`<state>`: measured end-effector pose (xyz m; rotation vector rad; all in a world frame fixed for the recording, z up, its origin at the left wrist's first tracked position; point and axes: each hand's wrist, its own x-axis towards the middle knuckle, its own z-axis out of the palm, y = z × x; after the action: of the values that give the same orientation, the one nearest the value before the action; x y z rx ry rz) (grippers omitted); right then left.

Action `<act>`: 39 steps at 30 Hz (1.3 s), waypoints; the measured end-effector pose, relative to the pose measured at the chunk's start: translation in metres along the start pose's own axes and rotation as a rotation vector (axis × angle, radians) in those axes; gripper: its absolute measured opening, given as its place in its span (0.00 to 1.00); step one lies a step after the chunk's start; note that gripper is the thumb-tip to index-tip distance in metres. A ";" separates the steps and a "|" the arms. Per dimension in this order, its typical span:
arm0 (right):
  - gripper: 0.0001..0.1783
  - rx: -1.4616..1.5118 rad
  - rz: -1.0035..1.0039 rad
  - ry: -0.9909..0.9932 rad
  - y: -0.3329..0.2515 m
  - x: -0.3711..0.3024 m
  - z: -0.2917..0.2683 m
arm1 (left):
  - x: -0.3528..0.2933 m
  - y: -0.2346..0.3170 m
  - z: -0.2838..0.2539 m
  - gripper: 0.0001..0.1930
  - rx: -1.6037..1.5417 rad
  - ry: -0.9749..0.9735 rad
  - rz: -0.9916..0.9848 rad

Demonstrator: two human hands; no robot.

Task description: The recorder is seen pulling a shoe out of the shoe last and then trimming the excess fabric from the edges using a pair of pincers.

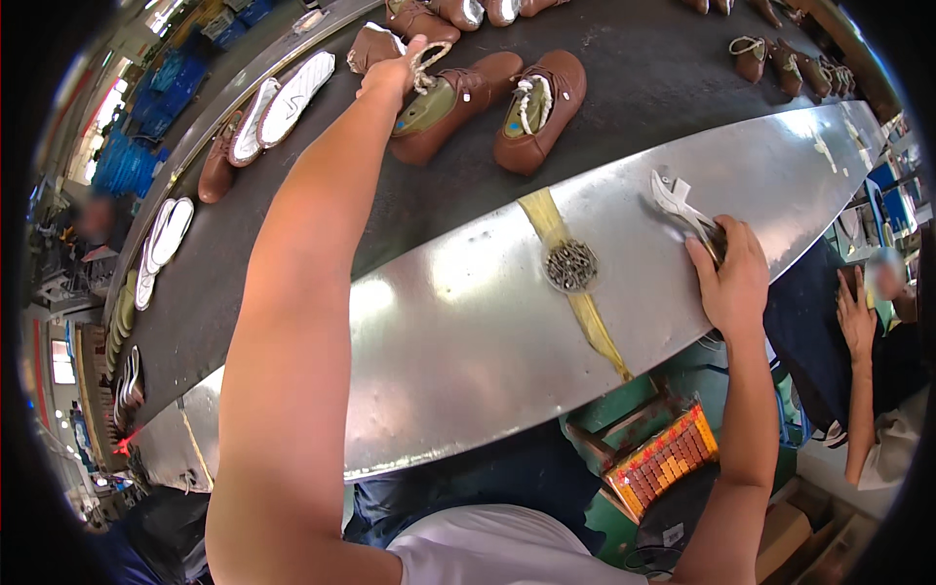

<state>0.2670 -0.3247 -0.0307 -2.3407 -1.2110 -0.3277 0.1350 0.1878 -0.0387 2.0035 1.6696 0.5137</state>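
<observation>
My left hand [390, 78] reaches across the dark belt and is closed on a loop of pale twisted rope [430, 64]. The loop is at the opening of a brown shoe [421, 134] with a green insole. A second brown shoe [563, 96] lies just to its right, with rope inside it too. Over the metal ledge [448, 390], my right hand [736, 281] is wrapped round the handles of silver pincers [675, 198]. Their jaws point up and left, away from the palm. Between my arms a round dish of small nails [570, 266] sits on yellow tape [546, 216].
White soles [295, 100] lie on the belt [409, 210] to the left. More brown shoes [749, 60] stand at the far right. Below the ledge is an orange-and-brown box [665, 460]. Another person's hand [857, 314] is at the right edge.
</observation>
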 end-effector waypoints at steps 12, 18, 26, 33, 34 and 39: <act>0.22 -0.030 0.058 -0.017 0.001 0.000 -0.003 | 0.048 -0.150 -0.114 0.41 0.507 0.170 0.208; 0.22 -0.047 0.044 -0.024 0.002 -0.002 -0.001 | 0.066 -0.174 -0.137 0.43 -0.060 -0.216 0.214; 0.23 -0.010 0.053 -0.038 0.001 -0.003 0.001 | -0.003 -0.163 -0.130 0.48 0.323 0.072 0.296; 0.24 -0.092 -0.015 -0.010 0.010 -0.005 0.003 | -0.240 -0.223 -0.256 0.33 0.211 -0.124 0.097; 0.25 -0.074 -0.051 0.020 0.012 -0.004 0.007 | -0.278 -0.240 -0.276 0.30 0.072 -0.099 0.106; 0.25 -0.111 -0.104 0.058 0.019 -0.008 0.002 | -0.420 -0.285 -0.320 0.24 -0.014 0.019 0.004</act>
<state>0.2778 -0.3383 -0.0418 -2.3481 -1.3199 -0.5064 -0.3528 -0.1456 0.0643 1.9986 1.6686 0.5463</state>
